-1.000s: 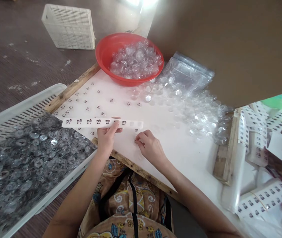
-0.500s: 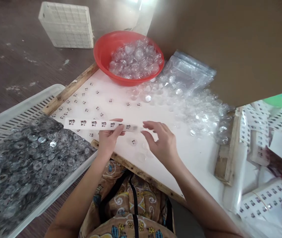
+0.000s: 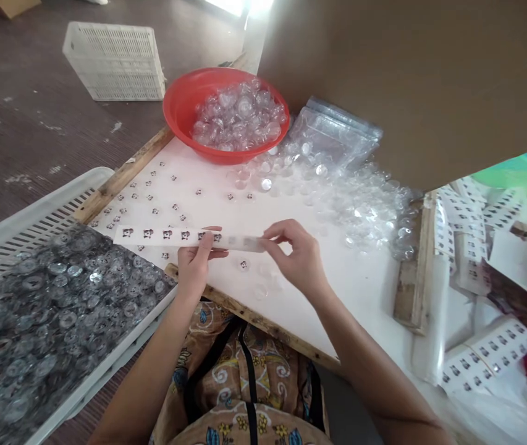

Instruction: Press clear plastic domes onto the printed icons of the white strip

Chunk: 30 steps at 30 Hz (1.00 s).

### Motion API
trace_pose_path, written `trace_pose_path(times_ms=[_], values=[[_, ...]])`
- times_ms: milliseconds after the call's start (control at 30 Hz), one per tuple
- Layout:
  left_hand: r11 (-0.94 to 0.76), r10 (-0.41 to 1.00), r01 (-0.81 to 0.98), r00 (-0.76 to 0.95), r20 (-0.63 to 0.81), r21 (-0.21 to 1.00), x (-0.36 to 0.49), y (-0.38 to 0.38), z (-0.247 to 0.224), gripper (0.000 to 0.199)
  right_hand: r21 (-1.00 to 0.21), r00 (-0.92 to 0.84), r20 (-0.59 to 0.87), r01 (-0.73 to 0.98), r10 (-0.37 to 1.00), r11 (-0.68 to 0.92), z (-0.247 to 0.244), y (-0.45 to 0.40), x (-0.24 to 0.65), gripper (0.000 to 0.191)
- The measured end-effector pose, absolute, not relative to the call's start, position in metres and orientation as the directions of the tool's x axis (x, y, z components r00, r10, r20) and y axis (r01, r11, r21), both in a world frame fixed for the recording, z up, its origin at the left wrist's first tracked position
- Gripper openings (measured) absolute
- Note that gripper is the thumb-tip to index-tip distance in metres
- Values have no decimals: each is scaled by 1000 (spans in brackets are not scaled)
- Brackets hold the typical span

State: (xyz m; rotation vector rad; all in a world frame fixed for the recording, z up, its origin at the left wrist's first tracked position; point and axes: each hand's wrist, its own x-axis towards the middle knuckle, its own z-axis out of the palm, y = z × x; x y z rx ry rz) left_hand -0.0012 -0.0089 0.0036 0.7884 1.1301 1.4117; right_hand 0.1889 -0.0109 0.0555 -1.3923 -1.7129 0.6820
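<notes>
Closest to the body, the wooden near edge of the table runs across, with both forearms reaching in past it. Just inside it lie a see-through disc and a printed disc. Above that part of the table the sticker strip is held up, roughly level. The left hand pinches it a little right of its middle, thumb on top and fingers beneath; the right hand has thumb and forefinger tips pressed together on its right end. The strip should handle as very light, thin and bendy, probably slick on its face and tacky wherever a print lifts, and easy to crease; it is best taken flat by its blank margins, with a second pinch at an end to check sagging. Its free left end points to the table's left edge, where the disc-filled crate sits close and makes that side tight. Rightward, the right hand has room to swing as far as the wooden block by the right edge. Beyond the strip, scattered printed discs lie toward the left edge, a loose disc pile spreads toward the right, and the red basin bounds the reach at the far corner.
</notes>
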Motion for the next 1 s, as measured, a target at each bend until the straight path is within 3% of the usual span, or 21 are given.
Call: trace_pose_path(times_ms=[133, 267, 533, 1000], values=[[22, 956, -384, -262, -132, 923, 0, -6, 4, 36, -810, -84, -103, 585, 991, -35, 48, -21, 217, 7], [19, 952, -409, -272, -142, 912, 0, -3, 2, 35, -729, -125, -224, 680, 967, -81, 32, -32, 225, 8], [17, 954, -412, -267, -138, 911, -1, -2, 1, 34, -570, -191, -147, 818, 971, 74, 12, -32, 211, 8], [33, 954, -402, -261, -149, 915, -1, -2, 3, 35, -484, -326, 29, 823, 945, 298, 5, -33, 201, 14]])
